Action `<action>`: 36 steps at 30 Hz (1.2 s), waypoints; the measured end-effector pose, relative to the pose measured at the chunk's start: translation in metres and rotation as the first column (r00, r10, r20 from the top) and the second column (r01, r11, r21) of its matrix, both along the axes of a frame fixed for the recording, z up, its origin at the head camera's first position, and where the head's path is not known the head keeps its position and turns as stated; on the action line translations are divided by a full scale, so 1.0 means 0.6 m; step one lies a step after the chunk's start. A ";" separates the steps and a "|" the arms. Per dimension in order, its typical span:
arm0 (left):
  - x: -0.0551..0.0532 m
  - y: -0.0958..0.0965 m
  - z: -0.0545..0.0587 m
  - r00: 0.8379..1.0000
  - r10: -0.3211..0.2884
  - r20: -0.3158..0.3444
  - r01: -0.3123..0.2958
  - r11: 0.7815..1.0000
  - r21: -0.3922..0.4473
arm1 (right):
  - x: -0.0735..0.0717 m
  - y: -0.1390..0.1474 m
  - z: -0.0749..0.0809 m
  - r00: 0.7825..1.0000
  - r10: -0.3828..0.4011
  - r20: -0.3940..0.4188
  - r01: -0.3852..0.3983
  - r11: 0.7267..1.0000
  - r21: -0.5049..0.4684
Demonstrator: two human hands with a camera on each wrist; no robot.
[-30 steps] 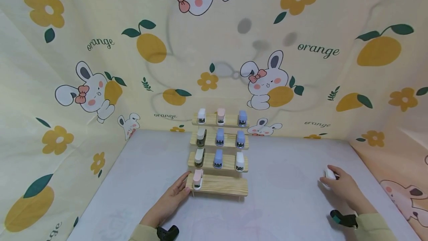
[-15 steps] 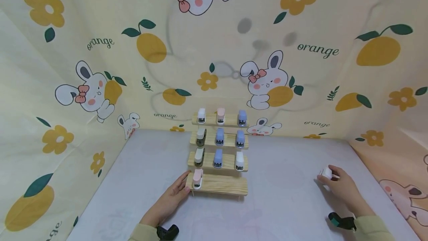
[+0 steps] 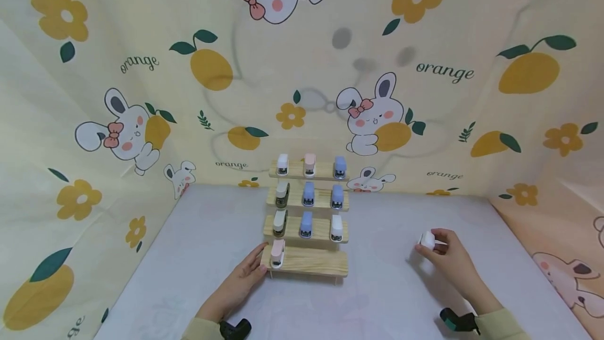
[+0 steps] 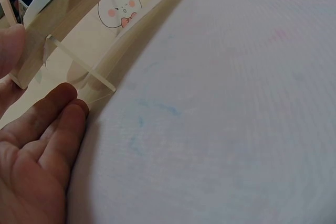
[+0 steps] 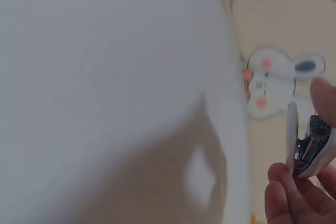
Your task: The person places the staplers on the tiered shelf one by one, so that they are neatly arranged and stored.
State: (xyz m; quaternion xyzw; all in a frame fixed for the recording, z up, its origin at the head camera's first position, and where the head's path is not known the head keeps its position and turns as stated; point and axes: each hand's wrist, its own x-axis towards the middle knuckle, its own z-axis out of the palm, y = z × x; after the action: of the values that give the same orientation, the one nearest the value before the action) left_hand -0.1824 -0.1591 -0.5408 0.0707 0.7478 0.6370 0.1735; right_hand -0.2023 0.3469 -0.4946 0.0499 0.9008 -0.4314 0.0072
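On the pale grey tabletop (image 3: 189, 256), a four-step wooden display stand (image 3: 309, 262) rises toward the printed fabric backdrop (image 3: 212, 67), its light pine tiers stepped so each row of mini staplers shows. The left hand (image 3: 238, 287) lies flat with relaxed fingers (image 4: 58, 114) against the stand's lowest corner, apparently steadying it beside the pink stapler (image 3: 277, 253). Well apart to the right, the right hand (image 3: 450, 261) pinches a small white mini stapler (image 3: 427, 239) just above the table; the wrist view shows its rounded plastic shell over a shiny metal mechanism (image 5: 310, 148). The other staplers are white, pink, blue and grey-green, smooth and rounded.
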 end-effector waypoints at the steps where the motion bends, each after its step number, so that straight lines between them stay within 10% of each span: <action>1: 0.000 0.000 0.001 1.000 0.000 0.002 0.000 1.000 -0.001 | 0.001 -0.008 0.002 1.000 0.001 -0.013 -0.001 1.000 0.001; 22: 0.001 -0.001 -0.001 1.000 -0.019 -0.010 0.020 1.000 0.023 | 0.041 -0.172 0.009 0.956 0.121 -0.269 -0.150 0.984 -0.091; 36: 0.000 -0.001 -0.003 1.000 -0.019 -0.001 0.019 0.999 0.036 | 0.062 -0.243 0.007 0.936 0.223 -0.271 -0.276 0.945 -0.176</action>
State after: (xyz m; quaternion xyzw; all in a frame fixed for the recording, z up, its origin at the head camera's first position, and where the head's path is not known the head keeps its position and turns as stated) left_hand -0.1827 -0.1595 -0.5425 0.0814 0.7355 0.6487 0.1780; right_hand -0.1652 0.2013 -0.4906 -0.1207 0.8425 -0.5231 -0.0450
